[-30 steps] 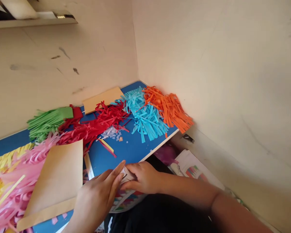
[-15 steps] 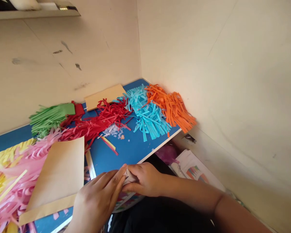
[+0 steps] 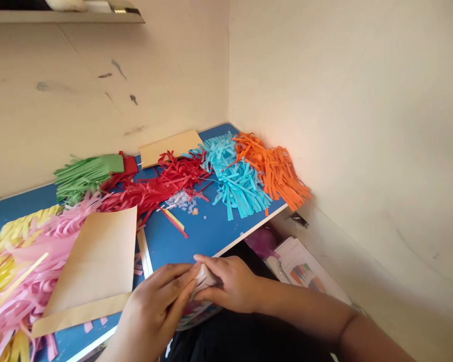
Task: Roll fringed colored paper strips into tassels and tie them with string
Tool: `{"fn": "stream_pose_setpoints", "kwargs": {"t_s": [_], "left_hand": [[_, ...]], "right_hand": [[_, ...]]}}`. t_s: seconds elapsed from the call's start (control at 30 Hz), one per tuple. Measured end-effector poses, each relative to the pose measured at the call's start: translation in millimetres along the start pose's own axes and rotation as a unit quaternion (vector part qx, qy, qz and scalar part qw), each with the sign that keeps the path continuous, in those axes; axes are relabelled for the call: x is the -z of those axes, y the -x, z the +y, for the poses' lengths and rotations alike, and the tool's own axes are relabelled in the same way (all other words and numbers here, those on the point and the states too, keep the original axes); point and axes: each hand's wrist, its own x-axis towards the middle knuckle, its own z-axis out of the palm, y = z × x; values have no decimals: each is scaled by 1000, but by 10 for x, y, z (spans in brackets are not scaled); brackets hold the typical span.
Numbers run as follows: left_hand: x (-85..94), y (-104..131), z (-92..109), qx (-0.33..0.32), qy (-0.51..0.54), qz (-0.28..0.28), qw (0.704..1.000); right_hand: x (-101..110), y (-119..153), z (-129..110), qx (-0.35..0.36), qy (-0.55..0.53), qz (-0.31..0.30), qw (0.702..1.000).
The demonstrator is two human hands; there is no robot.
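The blue table (image 3: 189, 241) runs out of view at the left. Below its near edge, the left hand (image 3: 154, 301), cut off at the wrist, brings its fingertips against the left end of a small whitish box (image 3: 205, 276); whether they pinch or merely press, I cannot tell. The right hand (image 3: 236, 284) grips the box between one digit along its far side and another along its near side, hiding its right end. A dark mark on the box is too small to read.

Single head-worn view, facing forward and down, near blue table (image 3: 207, 237), toward wall corner (image 3: 228, 75)
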Motion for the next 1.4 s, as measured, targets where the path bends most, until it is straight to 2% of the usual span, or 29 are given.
{"fn": "stream_pose_setpoints", "kwargs": {"t_s": [0.07,0.17,0.27,0.43,0.57,0.7,0.83,0.93,1.03,1.27,1.33,1.4], "left_hand": [[29,-30,9,34,40,-1,999],[39,-52,8,49,46,30,997],[50,-7,-41,53,54,24,997],[118,147,-139,110,107,-60,986],[115,168,-150,132,119,-64,982],[61,128,-93,82,68,-28,994],[38,231,-24,24,-50,38,998],[39,428,-48,-1,-120,86,989],[23,614,-114,-23,-88,102,991],[-72,745,-122,23,-44,185,982],[-114,785,-150,56,-12,213,975],[-160,838,-210,104,64,231,965]], "right_hand": [[2,-12,-14,50,-3,25,998],[21,-52,-41,99,-14,59,993],[32,-81,-41,89,-16,69,994],[34,-90,-22,65,-33,32,997],[80,-147,-79,69,-75,47,994],[145,-235,-182,44,-119,78,989],[213,-252,-209,11,-124,73,990],[269,-217,-140,29,-124,62,990],[291,-188,-46,77,-126,41,988],[230,-227,17,71,-111,48,990],[221,-230,30,70,-117,46,990],[219,-241,55,52,-122,41,990]]}}
